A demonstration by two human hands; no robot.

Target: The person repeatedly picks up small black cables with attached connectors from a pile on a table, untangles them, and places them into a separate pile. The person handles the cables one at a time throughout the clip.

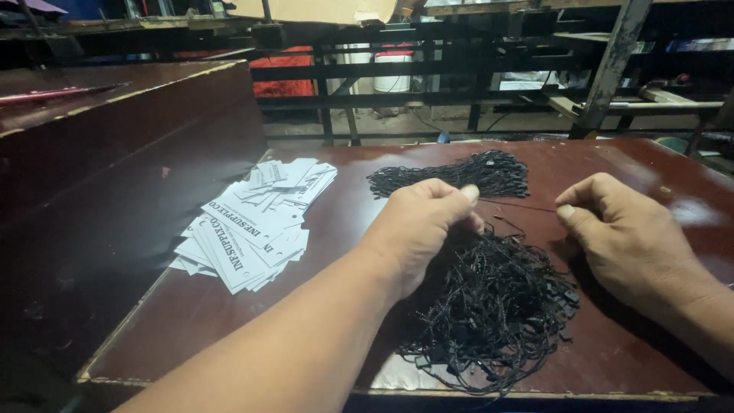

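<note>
A dark reddish-brown table [634, 176] with a glossy, worn top fills most of the view; its near edge runs along the bottom and its far edge lies under a row of dark metal frames. A tall dark board [115, 168] rises along the table's left side.

Toward the left edge lies a fanned heap of white paper tags [248, 226] with black print, spilling from near the far-left corner down toward the middle of that side.

Near the near edge, right of centre, sits a large tangled pile of black strings [493, 306] with small black clasps. A second, neater black string bundle [459, 176] lies closer to the far edge, well apart from the tags.

The left hand [420, 229] rests over the upper left of the large pile, its grip pressed together with thumb and forefinger pinching one end of a single black string [520, 205]. That string stretches taut, just above the table, between the two piles. The right hand [619, 229] is at the right side, its grip likewise closed, pinching the string's other end between thumb and forefinger.
</note>
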